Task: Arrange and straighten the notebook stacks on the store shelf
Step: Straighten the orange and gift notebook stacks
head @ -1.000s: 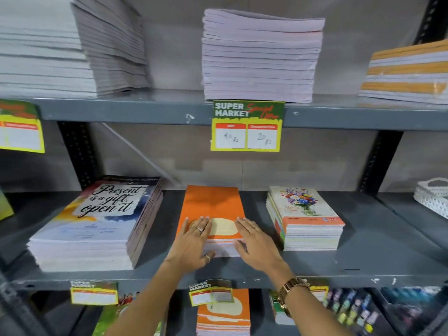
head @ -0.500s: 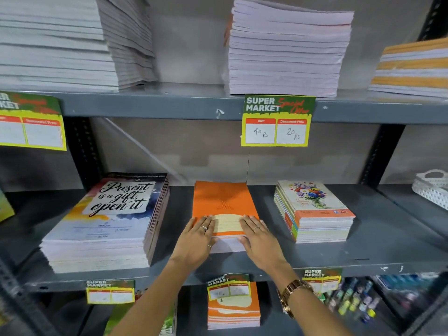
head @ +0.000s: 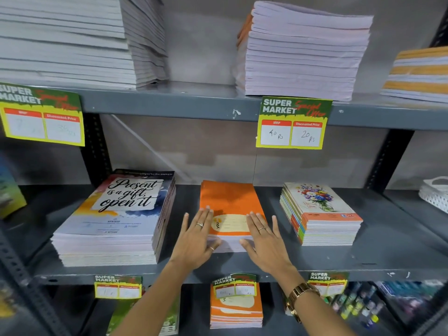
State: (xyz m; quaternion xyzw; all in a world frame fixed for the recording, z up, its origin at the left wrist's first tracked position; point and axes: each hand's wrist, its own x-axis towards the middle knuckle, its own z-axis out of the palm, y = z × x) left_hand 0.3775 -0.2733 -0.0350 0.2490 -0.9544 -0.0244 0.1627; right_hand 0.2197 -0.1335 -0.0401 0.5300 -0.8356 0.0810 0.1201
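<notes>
My fingers (head: 206, 215) are spread wide and flat, gripping nothing; my left hand (head: 196, 241) presses the left edge of the orange notebook stack (head: 228, 202) and my right hand (head: 264, 241) the right edge, thumbs against its near page ends. The palms cover the stack's front corners, so I cannot tell how square they sit; the label on its cover is partly hidden, with only "YOU" readable. The stack lies on the middle shelf (head: 378, 251), between the "Present is a gift, open it" stack (head: 116, 214) on its left and the floral notebook stack (head: 320, 212) on its right, apart from both. The writing on the left price tag (head: 42, 115) is too faint to read; the central price tag (head: 293, 122) shows 40 Rs and 20 Rs. The white basket (head: 435, 195) is cut off at the right edge, and the items on the lower shelf are blurred. Compared with half a second ago my hands sit further apart, more to the sides than on top; the stack has stayed in place.
</notes>
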